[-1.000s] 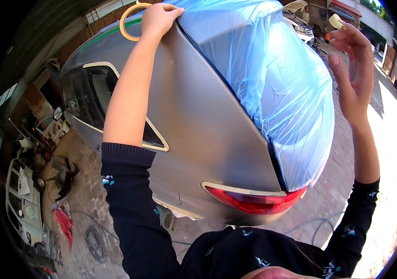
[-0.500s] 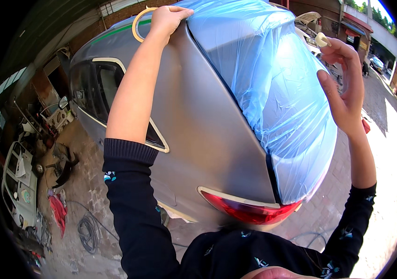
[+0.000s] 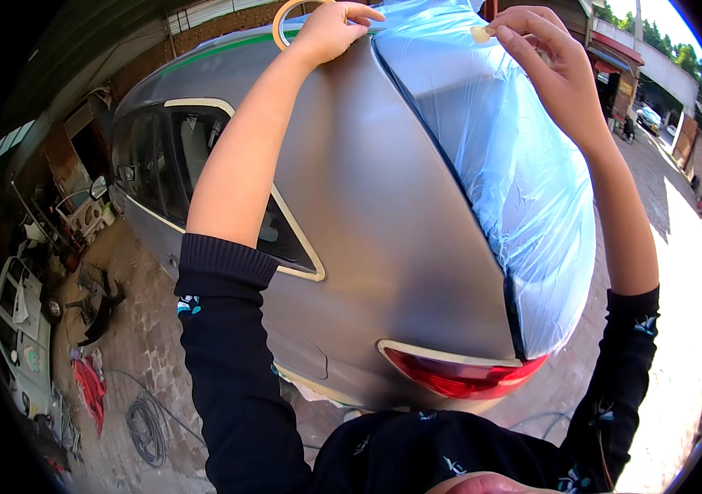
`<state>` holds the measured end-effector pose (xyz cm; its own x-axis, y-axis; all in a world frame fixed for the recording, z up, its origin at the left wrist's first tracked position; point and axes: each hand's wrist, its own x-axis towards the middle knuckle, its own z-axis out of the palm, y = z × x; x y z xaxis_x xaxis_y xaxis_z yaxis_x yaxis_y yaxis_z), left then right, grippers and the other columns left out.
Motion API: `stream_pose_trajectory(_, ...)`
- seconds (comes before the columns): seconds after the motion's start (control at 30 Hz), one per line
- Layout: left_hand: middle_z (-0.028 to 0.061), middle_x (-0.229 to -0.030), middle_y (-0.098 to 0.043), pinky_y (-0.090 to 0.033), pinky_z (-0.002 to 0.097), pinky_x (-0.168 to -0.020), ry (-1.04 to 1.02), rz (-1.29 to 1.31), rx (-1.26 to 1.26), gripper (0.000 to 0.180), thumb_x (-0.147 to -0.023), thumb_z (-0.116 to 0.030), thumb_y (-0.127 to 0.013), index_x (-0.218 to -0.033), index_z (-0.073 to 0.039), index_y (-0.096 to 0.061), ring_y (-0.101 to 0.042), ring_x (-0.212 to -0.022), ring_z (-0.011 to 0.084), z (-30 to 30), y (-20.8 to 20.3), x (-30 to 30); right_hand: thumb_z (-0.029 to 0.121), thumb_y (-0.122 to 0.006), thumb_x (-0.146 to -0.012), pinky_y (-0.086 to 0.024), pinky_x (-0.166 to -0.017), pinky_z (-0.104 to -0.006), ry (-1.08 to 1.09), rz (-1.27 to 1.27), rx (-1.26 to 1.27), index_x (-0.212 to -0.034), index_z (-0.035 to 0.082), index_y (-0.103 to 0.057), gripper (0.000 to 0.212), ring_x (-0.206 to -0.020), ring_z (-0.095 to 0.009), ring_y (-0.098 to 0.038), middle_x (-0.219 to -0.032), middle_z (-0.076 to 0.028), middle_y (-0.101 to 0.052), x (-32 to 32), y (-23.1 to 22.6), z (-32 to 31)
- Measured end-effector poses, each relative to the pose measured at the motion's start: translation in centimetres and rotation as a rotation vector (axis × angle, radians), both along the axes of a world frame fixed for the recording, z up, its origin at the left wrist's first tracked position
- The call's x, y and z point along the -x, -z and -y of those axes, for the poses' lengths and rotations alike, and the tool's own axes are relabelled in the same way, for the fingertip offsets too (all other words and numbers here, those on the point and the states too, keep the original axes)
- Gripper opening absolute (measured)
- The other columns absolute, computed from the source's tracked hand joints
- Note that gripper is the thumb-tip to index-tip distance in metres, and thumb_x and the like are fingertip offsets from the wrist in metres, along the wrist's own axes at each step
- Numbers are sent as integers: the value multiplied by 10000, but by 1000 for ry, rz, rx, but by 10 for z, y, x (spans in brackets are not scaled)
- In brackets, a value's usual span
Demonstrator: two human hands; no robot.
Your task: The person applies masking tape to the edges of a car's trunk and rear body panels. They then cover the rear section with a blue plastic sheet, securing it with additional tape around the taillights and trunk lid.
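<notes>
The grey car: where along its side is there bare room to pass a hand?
Down the rear panel, between the taped window and the blue film, above the red tail light. Crowded near the top by the left hand and tape roll, with the right hand by the film.

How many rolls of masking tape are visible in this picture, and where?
1. The masking tape roll is at the left hand, partly covered by it, near the picture's top edge. Others may be hidden behind the grey car.
</notes>
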<state>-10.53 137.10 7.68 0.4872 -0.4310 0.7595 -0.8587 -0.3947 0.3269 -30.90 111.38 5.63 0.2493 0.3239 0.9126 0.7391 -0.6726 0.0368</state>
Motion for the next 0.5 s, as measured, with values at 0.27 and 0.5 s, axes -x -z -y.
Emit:
stream_pose_trajectory(0.27, 99, -1054, -734, -507, 346, -914, -30, 180, -274, 311, -905, -41, -542, -1061, -166, -779, -669, -1002, 246, 1, 0, -28, 157, -718, -874, -517, -695, -271, 73, -111, -394, -1010, -22, -667, 231, -754, -135, -639, -843, -70, -672, -64, -10, -53)
stream_pose_trajectory(0.5, 115, -1002, -728, -510, 349, -865, -36, 219, -223, 328, -899, -29, -521, -1099, -139, -756, -671, -899, 246, 9, 4, -22, 413, -762, -798, -457, -1004, -448, 805, -138, -309, -1293, -67, -474, 747, -1158, -406, -615, -1008, -247, -707, -119, -28, -78)
